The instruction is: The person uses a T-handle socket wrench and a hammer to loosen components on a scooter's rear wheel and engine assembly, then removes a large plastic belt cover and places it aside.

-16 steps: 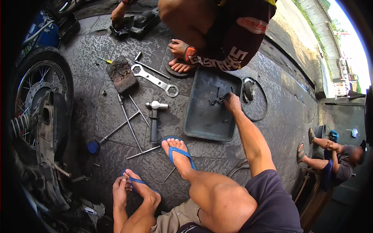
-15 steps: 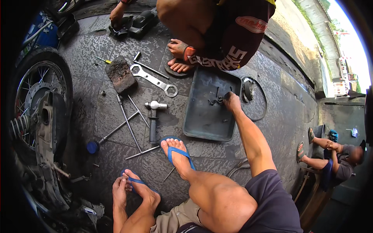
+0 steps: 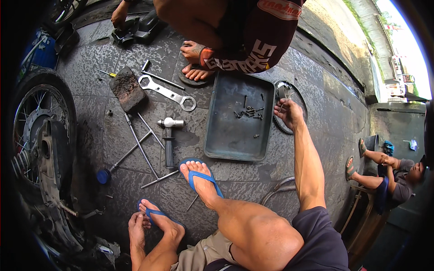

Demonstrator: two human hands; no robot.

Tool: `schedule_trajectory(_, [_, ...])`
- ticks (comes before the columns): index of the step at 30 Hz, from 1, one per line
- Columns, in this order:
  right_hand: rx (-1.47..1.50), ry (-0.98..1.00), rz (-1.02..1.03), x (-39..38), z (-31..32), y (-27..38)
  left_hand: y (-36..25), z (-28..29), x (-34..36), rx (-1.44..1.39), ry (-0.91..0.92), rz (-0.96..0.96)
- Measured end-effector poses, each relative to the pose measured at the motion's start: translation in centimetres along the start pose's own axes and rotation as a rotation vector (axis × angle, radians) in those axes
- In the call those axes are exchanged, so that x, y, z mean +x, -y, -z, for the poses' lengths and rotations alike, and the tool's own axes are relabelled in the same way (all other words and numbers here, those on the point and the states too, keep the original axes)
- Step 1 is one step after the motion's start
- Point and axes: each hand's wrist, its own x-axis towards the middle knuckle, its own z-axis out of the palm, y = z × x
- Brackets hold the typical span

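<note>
Soft daylight falls evenly on the grey tray (image 3: 226, 135); sky above-right of it glares white, and fisheye edges bend into black.

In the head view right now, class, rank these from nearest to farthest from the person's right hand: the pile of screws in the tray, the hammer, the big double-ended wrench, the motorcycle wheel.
From the right hand:
1. Pile of screws, just left, in the grey tray.
2. Hammer, left of the tray.
3. Wrench, upper left; close to the hammer's distance.
4. Motorcycle wheel, far left.

Grey-blue metal tray (image 3: 226, 140), blue flip-flops (image 3: 199, 178), silver wrench (image 3: 166, 92) (black-handled hammer (image 3: 169, 142) beside), dark grey pavement (image 3: 325, 117).
</note>
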Motion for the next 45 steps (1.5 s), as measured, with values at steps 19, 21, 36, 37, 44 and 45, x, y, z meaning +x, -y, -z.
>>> schedule_trajectory(19, [-0.865,-0.258,0.283,-0.4,-1.9,-11.2,0.2,0.0,-0.4,0.036,-0.005,0.009])
schedule_trajectory(21, [-0.703,-0.257,0.121,0.3,-2.0,-10.6,0.1,-0.1,-0.4,0.037,-0.017,0.005])
schedule_trajectory(36, [-0.399,-0.104,0.048,-1.4,-4.0,-6.1,-0.1,-0.2,-0.6,0.054,-0.032,0.022])
schedule_trajectory(37, [-0.404,-0.073,0.026,-2.5,-4.6,-6.1,-0.3,-0.5,-0.4,0.051,-0.006,0.021])
schedule_trajectory(44, [-0.678,0.682,0.249,-15.9,-17.4,-13.9,-4.1,-5.6,1.1,0.139,0.297,-0.076])
schedule_trajectory(45, [-0.695,0.833,0.377,-17.4,-19.3,-15.0,-4.8,-6.5,1.2,-0.007,0.368,-0.029])
